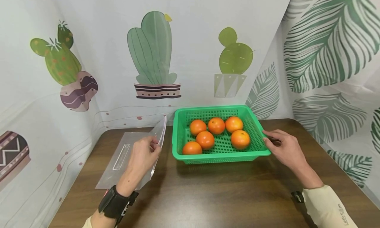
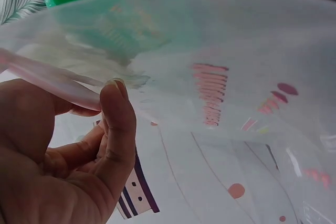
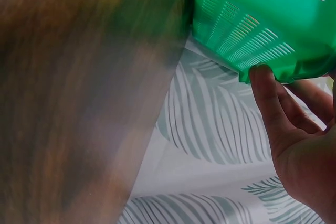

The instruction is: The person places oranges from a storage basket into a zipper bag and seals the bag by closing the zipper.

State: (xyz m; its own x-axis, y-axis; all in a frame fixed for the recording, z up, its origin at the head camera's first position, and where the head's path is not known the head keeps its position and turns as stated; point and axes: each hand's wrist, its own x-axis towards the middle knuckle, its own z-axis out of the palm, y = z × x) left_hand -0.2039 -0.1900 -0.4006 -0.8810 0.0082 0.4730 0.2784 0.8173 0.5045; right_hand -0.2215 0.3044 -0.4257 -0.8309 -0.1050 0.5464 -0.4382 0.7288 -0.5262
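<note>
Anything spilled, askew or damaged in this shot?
Nothing stands out. Six oranges sit inside the green basket, with no spill or damage visible. The clear zip bag has one edge raised, but that's explained: the left hand pinches it. The right hand holds the basket's rim.
</note>
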